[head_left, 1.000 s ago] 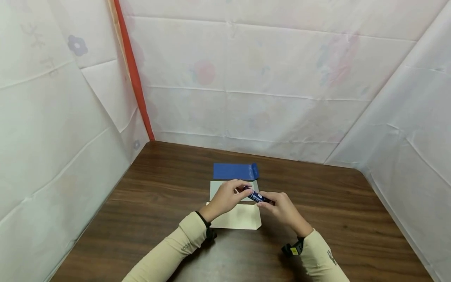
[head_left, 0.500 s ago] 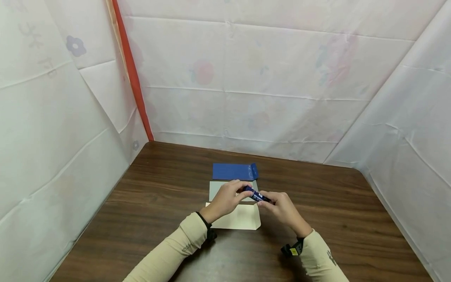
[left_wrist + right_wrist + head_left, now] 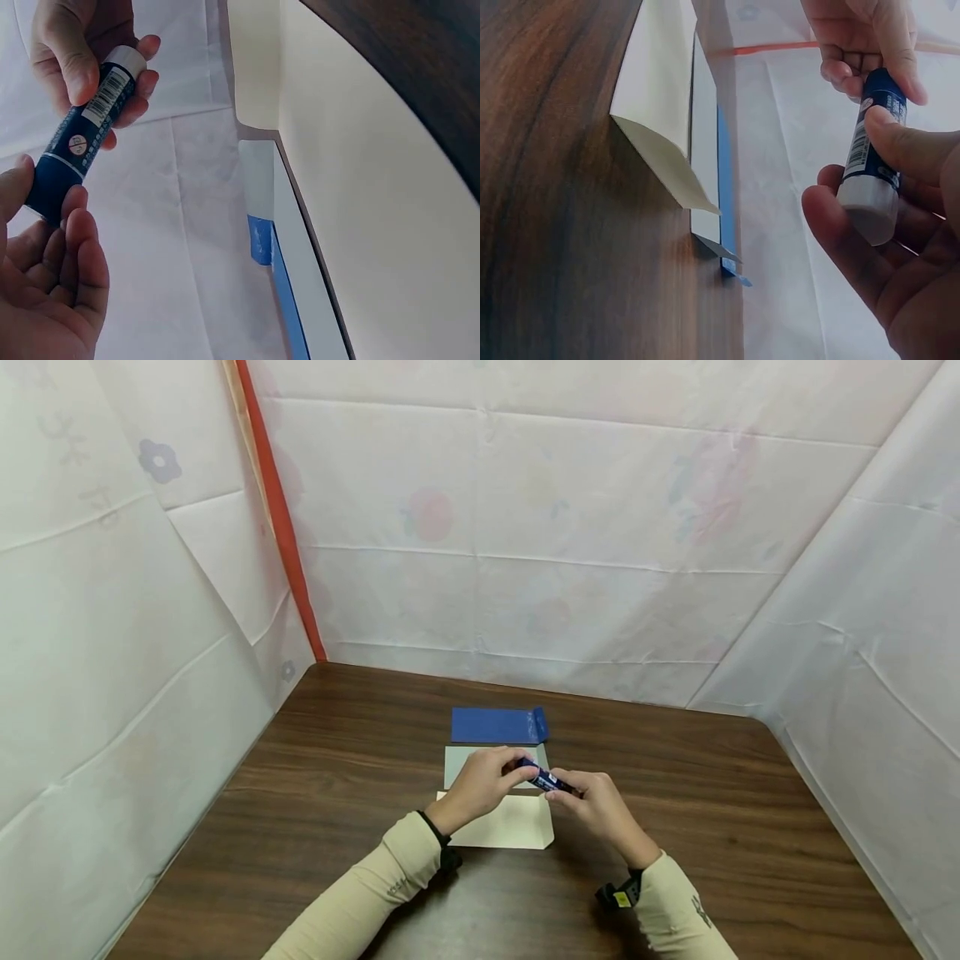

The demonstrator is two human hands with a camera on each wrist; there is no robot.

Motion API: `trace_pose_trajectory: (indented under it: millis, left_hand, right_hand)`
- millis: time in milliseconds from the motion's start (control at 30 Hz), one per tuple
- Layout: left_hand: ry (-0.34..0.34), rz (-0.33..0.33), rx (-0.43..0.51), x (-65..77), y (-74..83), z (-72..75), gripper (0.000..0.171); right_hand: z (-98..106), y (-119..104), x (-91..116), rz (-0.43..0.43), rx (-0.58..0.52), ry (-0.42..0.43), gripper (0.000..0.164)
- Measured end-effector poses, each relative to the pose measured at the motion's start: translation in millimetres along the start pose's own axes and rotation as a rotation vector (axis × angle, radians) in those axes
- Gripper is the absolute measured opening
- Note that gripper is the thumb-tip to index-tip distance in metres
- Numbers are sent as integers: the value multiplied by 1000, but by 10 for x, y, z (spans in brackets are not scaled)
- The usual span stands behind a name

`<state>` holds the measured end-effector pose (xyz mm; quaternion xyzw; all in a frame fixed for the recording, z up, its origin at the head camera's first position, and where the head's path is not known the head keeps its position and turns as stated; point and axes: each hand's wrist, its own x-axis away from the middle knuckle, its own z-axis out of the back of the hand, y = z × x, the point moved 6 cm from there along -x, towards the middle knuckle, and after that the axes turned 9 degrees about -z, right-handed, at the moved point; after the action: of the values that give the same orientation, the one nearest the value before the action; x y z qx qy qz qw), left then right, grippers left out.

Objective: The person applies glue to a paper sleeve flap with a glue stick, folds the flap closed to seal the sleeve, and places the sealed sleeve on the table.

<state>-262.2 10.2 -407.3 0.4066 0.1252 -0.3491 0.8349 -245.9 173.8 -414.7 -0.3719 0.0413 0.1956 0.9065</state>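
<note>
Both hands hold a dark blue glue stick (image 3: 550, 779) above the table, tilted between them. My left hand (image 3: 480, 783) pinches its dark blue cap end between thumb and fingers. The right hand (image 3: 600, 806) grips the body near the white base (image 3: 868, 208), thumb along the barcode label. In the left wrist view the cap sits against the body of the glue stick (image 3: 86, 131). Below the hands lie a cream envelope (image 3: 506, 823), a pale grey-green envelope (image 3: 459, 764) partly hidden by the left hand, and a blue envelope (image 3: 491, 725) behind, with whitish smears near its flap.
The envelopes lie in a column on the dark wood table (image 3: 345, 760), flaps toward the right. White patterned sheets (image 3: 600, 543) hang behind and at both sides, with a red strip (image 3: 281, 518) in the back left corner.
Both hands keep hold of the glue stick at nearly the same spot. The head view shifts slightly, and the envelopes stay in place.
</note>
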Motion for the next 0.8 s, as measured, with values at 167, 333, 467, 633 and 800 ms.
trace_pose_trajectory:
  millis: [167, 333, 467, 633, 800]
  left_hand:
    - [6, 54, 27, 15, -23, -1, 21]
    - [2, 134, 70, 31, -66, -14, 25]
    - [-27, 222, 139, 61, -124, -43, 32]
    - [-33, 295, 162, 80, -192, -40, 33]
    - [-49, 285, 149, 75, -222, -40, 27]
  right_hand:
    - [-25, 5, 0, -16, 9, 5, 32]
    - [-45, 16, -13, -11, 22, 14, 30]
    - [-71, 32, -3, -9, 35, 3, 29]
    - [-77, 68, 10, -10, 22, 5, 27]
    - [-64, 137, 26, -30, -8, 5, 26]
